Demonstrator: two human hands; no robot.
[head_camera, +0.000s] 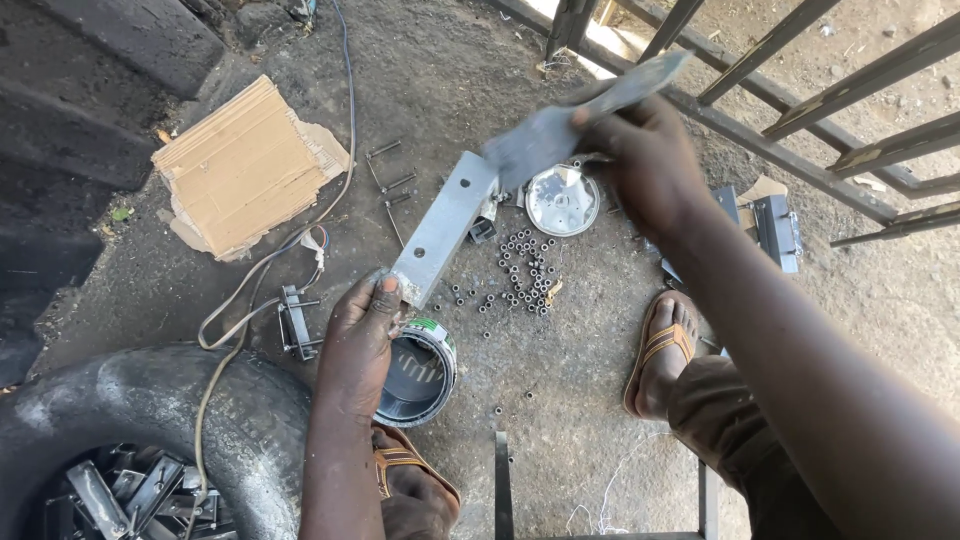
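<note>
My left hand (360, 335) grips the near end of a flat grey metal bar (445, 225) with a hole near its far end, held slanting above the ground. My right hand (645, 160) holds a thin grey strip (585, 110), blurred, laid across the bar's far end. Beneath the bar, several small metal nuts (520, 275) lie scattered on the dirt next to a round silver lid (562, 200). A round tin (418, 370) with a dark inside stands just right of my left wrist.
Torn cardboard (240, 165) lies at the left with long bolts (390, 180) beside it. An old tyre (150, 420) holding metal scraps sits bottom left, a cord (255, 275) trailing over it. A metal gate (820, 90) runs along the right. My sandalled foot (665, 350) rests at the right.
</note>
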